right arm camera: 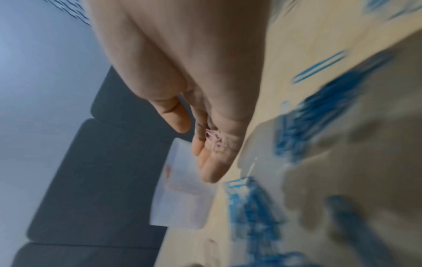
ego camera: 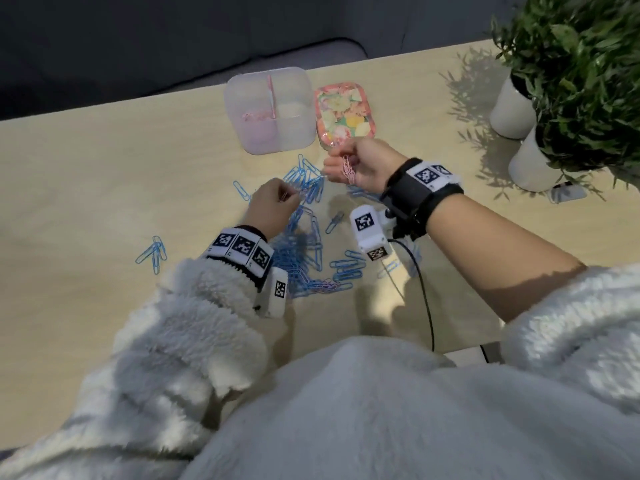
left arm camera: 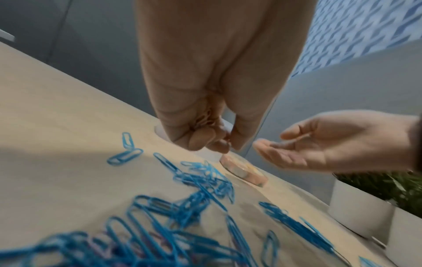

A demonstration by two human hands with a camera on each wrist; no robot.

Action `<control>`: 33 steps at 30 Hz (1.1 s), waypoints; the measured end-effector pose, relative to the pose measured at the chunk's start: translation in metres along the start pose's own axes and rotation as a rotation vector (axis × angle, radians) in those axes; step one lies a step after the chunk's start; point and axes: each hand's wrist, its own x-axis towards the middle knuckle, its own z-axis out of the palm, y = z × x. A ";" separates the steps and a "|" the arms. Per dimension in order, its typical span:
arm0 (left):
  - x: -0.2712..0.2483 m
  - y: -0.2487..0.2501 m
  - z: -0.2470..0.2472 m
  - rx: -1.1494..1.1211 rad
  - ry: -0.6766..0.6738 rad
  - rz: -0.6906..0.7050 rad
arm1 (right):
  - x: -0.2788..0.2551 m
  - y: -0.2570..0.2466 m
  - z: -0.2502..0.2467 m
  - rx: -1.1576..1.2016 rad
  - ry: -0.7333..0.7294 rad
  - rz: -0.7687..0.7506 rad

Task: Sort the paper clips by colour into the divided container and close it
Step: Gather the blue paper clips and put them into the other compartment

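The translucent divided container (ego camera: pixel 298 133) stands open at the table's far side, with pink clips (ego camera: pixel 256 116) in its left compartment. Its floral lid (ego camera: pixel 344 112) lies flat just to the right. A loose pile of blue paper clips (ego camera: pixel 301 244) covers the table between my hands, a few pink ones mixed in near the front. My left hand (ego camera: pixel 289 197) hovers over the pile with fingers curled round several pink clips (left arm camera: pixel 203 122). My right hand (ego camera: pixel 337 164) is cupped, palm towards the left hand, and pink clips (right arm camera: pixel 214 139) lie in it.
Two white pots with leafy plants (ego camera: pixel 512 112) stand at the right rear, a small flat device (ego camera: pixel 568 194) beside them. A black cable (ego camera: pixel 426 289) runs off the near edge. A few stray blue clips (ego camera: pixel 154 252) lie at the left. A dark sofa lies beyond the far edge.
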 end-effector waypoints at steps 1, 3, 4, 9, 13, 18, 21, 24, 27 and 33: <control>0.001 -0.004 -0.006 -0.007 0.017 -0.003 | 0.008 -0.014 0.010 0.009 0.004 -0.005; 0.001 -0.012 -0.017 -0.011 0.056 -0.020 | 0.020 -0.041 0.034 0.036 0.001 -0.026; 0.001 -0.016 -0.022 -0.008 0.069 -0.031 | 0.026 -0.053 0.046 0.056 -0.011 -0.040; 0.005 -0.024 -0.039 0.018 0.086 -0.081 | 0.047 -0.088 0.103 0.115 0.026 -0.099; 0.020 -0.016 -0.054 0.009 0.148 -0.087 | 0.070 -0.086 0.124 -0.105 0.080 -0.128; 0.059 0.008 -0.074 0.022 0.210 -0.055 | 0.073 -0.084 0.108 -0.039 0.062 -0.151; 0.093 0.022 -0.079 0.111 0.233 -0.043 | 0.055 -0.085 0.087 -0.008 0.029 -0.169; 0.119 0.037 -0.076 0.246 0.185 0.011 | 0.036 -0.075 0.062 -0.063 0.069 -0.222; 0.129 0.043 -0.071 0.374 0.103 0.005 | 0.018 -0.053 0.039 -0.107 0.010 -0.217; 0.095 0.030 -0.064 0.291 0.165 0.250 | 0.003 0.010 -0.008 -0.821 0.028 -0.303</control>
